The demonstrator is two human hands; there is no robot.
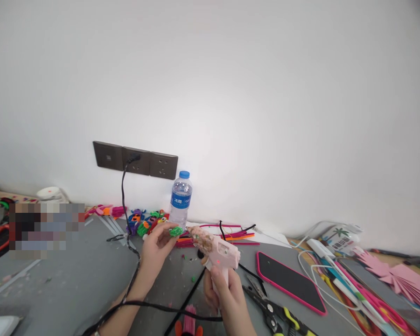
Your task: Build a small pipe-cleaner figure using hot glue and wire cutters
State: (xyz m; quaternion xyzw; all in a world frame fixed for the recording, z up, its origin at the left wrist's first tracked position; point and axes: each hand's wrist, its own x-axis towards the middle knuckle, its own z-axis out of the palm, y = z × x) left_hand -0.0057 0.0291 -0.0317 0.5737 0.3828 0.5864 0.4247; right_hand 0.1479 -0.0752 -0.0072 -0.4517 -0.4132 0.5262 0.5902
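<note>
Right grip (224, 291) fists glue gun (219, 252) | left hand (156, 249) pinches green piece (176, 231), seemingly fuzzy

Bottle (180, 198) stands at the back of the surface (73, 280), below and just right of the sockets (136, 160). Glue gun (217, 252) before it, phone (289, 281) to the right, pliers (273, 315) nearest, before the phone.

Two bare hands, raised close together, both closed.
The bare left hand (157, 251) rises from the lower left on a slanting forearm (121, 310), its wrist nearly straight. Its thumb and fingertips (166, 229) are pinched together at the top, pointing right. The bare right hand (227, 290) sits lower and just to the right, fingers wrapped tight in an upright fist. Its wrist runs off the bottom edge.
</note>
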